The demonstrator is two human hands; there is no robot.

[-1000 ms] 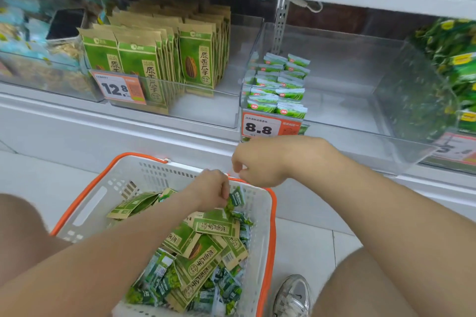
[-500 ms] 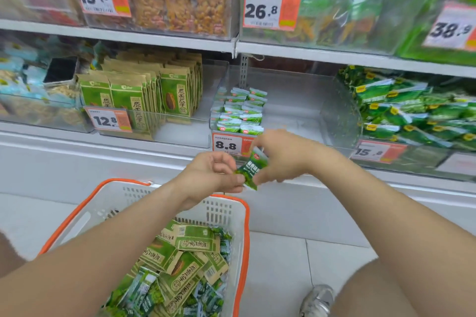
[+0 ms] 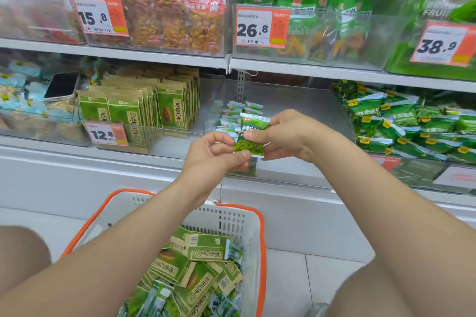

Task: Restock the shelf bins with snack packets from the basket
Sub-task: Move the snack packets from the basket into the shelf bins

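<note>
- A store shelf (image 3: 128, 53) lined with clear bins faces me.
- My left hand (image 3: 213, 154) and right hand (image 3: 286, 136) both pinch one small green packet (image 3: 251, 137), above the basket (image 3: 231, 216).

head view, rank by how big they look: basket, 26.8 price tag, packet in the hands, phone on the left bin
1. basket
2. 26.8 price tag
3. packet: held nearer the camera, so its real size against the tag is unsure
4. phone: smallest, seen at a slant
</note>
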